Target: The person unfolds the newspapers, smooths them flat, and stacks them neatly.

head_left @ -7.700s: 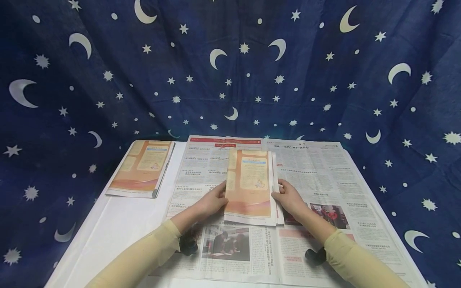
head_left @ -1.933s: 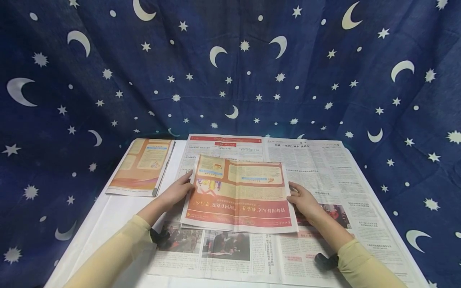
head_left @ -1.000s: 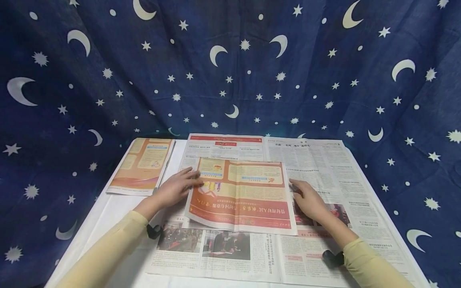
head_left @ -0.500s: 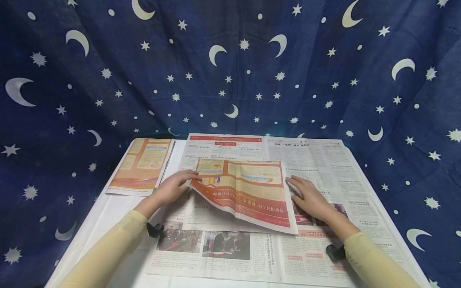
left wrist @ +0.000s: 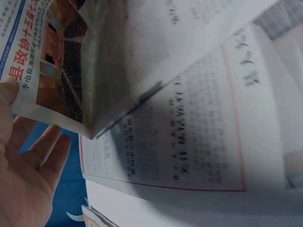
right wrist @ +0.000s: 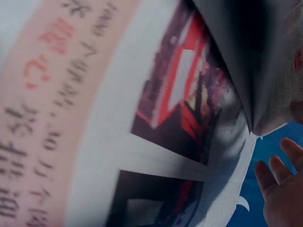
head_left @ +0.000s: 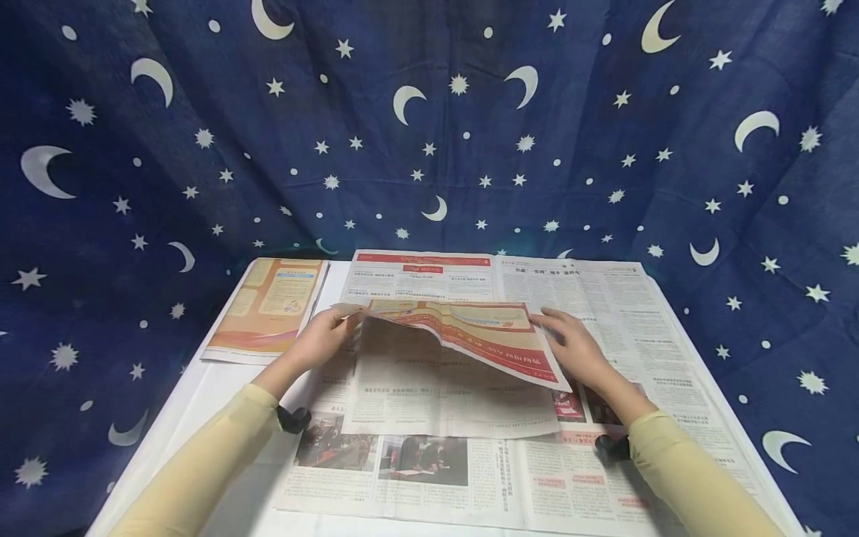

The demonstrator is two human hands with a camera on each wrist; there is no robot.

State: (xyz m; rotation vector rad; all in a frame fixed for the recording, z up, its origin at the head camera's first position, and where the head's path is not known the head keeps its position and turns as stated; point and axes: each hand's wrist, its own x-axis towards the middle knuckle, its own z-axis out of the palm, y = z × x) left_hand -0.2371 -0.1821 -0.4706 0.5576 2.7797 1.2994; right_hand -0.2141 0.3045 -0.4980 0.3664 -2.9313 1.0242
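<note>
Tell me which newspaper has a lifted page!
The middle newspaper, curved up between the left hand and right hand. The folded newspaper at left and the big open newspaper underneath lie flat.

At the back, behind the desk (head_left: 181,440), there hangs a cloth (head_left: 376,104). A spread newspaper (head_left: 483,473) lies on the desk, covering its middle and its right part. To the left of it, apart, a folded newspaper (head_left: 268,307) lies at the far left corner of the desk. On top of the spread newspaper, in its middle, there is a smaller newspaper (head_left: 443,380); its upper sheet is raised above the lower one. The left hand (head_left: 322,343) is at its left edge, the right hand (head_left: 573,350) at its right edge.
</note>
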